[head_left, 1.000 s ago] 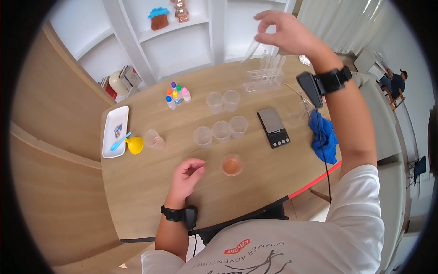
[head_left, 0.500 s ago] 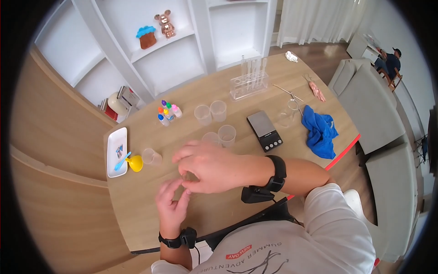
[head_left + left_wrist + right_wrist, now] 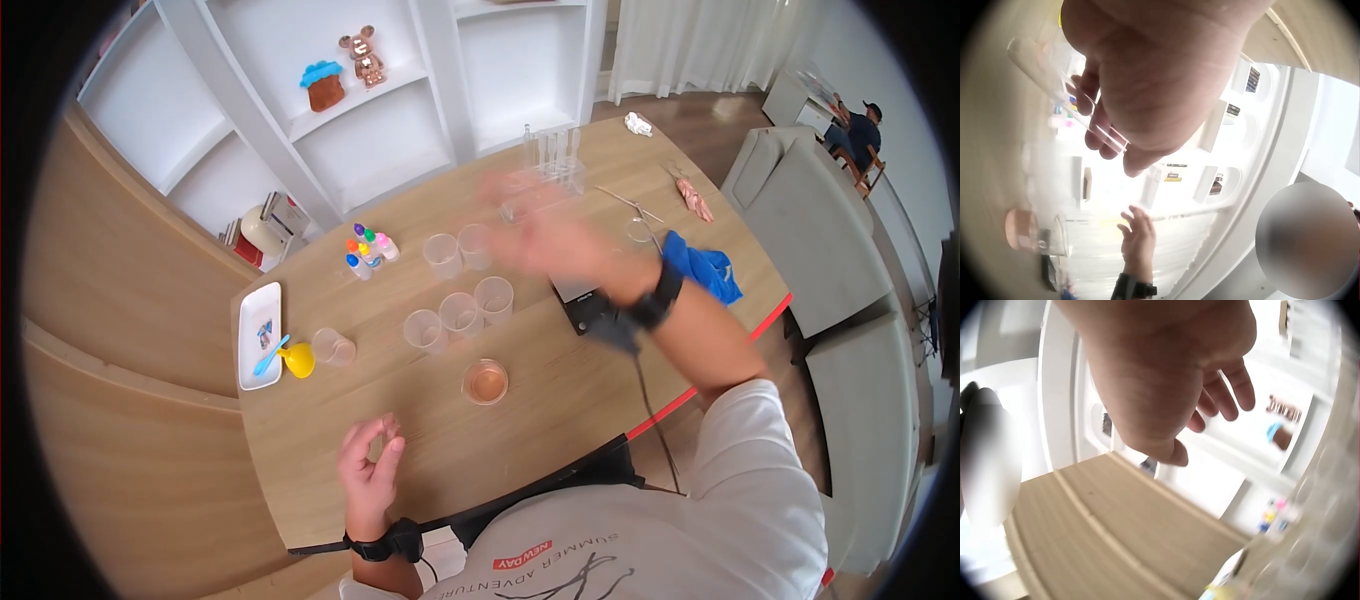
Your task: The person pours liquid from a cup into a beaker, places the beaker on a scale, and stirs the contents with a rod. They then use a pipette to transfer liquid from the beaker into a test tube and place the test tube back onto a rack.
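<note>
My left hand (image 3: pixel 368 468) is low over the near left of the table. In the left wrist view its thumb and fingers (image 3: pixel 1105 128) pinch a clear, empty-looking test tube (image 3: pixel 1044 78). Blurred in the head view, my right hand (image 3: pixel 550 238) is raised over the table near the scale (image 3: pixel 577 292) and the clear rack (image 3: pixel 572 180) of test tubes. Its fingers (image 3: pixel 1225 403) are apart and hold nothing in the right wrist view. A cup of brownish liquid (image 3: pixel 486 382) stands between the hands, nearer the table's front edge.
Several clear cups (image 3: pixel 460 315) stand mid-table. Behind them are small coloured bottles (image 3: pixel 370 250). At left lie a white tray (image 3: pixel 250 345), a yellow funnel (image 3: pixel 298 360) and another cup (image 3: pixel 333 347). Scissors (image 3: pixel 640 208), a blue cloth (image 3: pixel 705 270) and a pink item (image 3: pixel 693 200) lie at right.
My right hand brought a tube from the rack area to my left hand, then moved away without it, back toward the rack. The left hand now holds the tube.
</note>
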### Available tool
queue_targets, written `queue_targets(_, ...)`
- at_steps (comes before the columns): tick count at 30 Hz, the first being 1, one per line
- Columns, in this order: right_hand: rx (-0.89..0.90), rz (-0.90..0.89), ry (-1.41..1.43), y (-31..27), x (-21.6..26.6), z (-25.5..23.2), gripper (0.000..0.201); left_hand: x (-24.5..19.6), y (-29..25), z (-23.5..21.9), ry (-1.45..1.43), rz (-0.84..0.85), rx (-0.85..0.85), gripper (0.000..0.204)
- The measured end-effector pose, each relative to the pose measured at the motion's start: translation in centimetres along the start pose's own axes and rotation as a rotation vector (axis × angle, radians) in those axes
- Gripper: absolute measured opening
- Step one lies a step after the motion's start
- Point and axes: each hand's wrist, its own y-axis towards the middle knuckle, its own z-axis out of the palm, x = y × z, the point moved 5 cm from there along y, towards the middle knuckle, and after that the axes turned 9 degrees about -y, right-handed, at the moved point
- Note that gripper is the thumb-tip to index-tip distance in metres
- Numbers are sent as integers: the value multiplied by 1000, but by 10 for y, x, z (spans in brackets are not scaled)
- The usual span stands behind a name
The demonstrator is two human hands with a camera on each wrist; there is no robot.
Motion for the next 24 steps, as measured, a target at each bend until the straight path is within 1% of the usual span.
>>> queue_targets(1,-210,-49,14,25,-46,-6,41,2,-4,-4,25,-21,6,23)
queue_targets(2,-335,3,-144,42,-81,-22,44,3,-8,-7,49,-42,11,22)
queue_targets(4,-335,130,-429,58,-126,-46,49,8,-14,-11,70,-53,16,22)
queue_targets(5,-331,127,-426,64,-141,-50,49,8,-17,-11,90,-60,22,22)
queue_targets(6,-240,222,-468,71,-157,-49,52,6,-17,-11,94,-62,15,22)
queue_targets(7,-150,312,-508,74,-172,-47,55,1,-17,-8,169,-71,55,23)
queue_targets(8,-150,298,-503,76,-174,-49,55,-2,-16,-5,245,-78,90,25)
queue_targets(10,-55,297,-442,80,-178,-45,47,-3,-16,-2,249,-106,80,27)
queue_targets(11,-92,275,-428,83,-184,-43,40,-2,-17,-2,246,-135,86,30)
queue_targets(12,-90,260,-417,86,-186,-43,40,0,-19,-2,256,-136,71,30)
queue_targets(14,3,301,-406,91,-193,-39,29,9,-23,-4,175,-186,13,29)
queue_targets(15,-45,279,-402,93,-194,-39,22,11,-24,-5,180,-186,5,29)
queue_targets(16,-44,273,-399,95,-196,-39,22,14,-25,-6,98,-219,-20,28)
queue_targets(17,-7,313,-375,96,-198,-38,20,17,-26,-6,16,-251,-44,27)
queue_targets(18,28,353,-351,98,-200,-38,19,17,-26,-7,17,-249,-49,27)
queue_targets(19,25,347,-350,99,-199,-40,19,16,-25,-7,31,-235,-40,25)
queue_targets(21,-63,323,-362,101,-199,-44,18,19,-26,-10,48,-225,-39,22)
queue_targets(22,-51,316,-359,102,-201,-46,18,22,-27,-11,52,-222,-33,22)
queue_targets(24,-153,421,-291,97,-190,-71,22,24,-28,-14,55,-252,-47,22)
